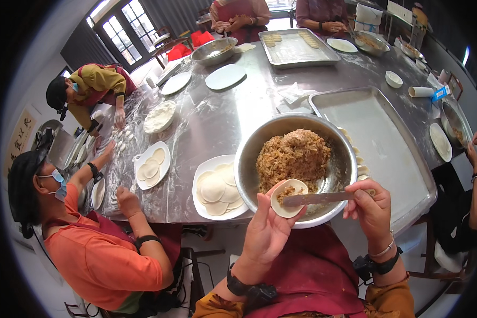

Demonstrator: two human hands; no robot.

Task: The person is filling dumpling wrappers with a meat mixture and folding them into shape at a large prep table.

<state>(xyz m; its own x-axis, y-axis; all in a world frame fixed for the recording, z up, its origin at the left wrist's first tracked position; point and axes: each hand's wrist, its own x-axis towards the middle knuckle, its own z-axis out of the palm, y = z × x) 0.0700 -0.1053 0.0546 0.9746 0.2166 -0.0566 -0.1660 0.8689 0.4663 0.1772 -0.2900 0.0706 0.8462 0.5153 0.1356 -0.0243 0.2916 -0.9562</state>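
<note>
On the fingers of my left hand [264, 234] lies a round dough wrapper [289, 210], with some minced filling on it. My right hand [371, 206] grips a flat spreading blade [322, 198] by its handle end, and the blade's tip rests on the filling in the wrapper. Both hands are over the near rim of a steel bowl [246, 187], which holds a large mound of minced filling [294, 159]. Left of the bowl, a white plate [198, 206] carries several stacked wrappers [218, 189].
A large metal tray [385, 131] lies right of the bowl, with dumplings [355, 151] along its left side, partly hidden. Beyond stand another tray [302, 55] with dumplings and a flour bowl [159, 116]. A person in orange [107, 258] works close on my left; others surround the table.
</note>
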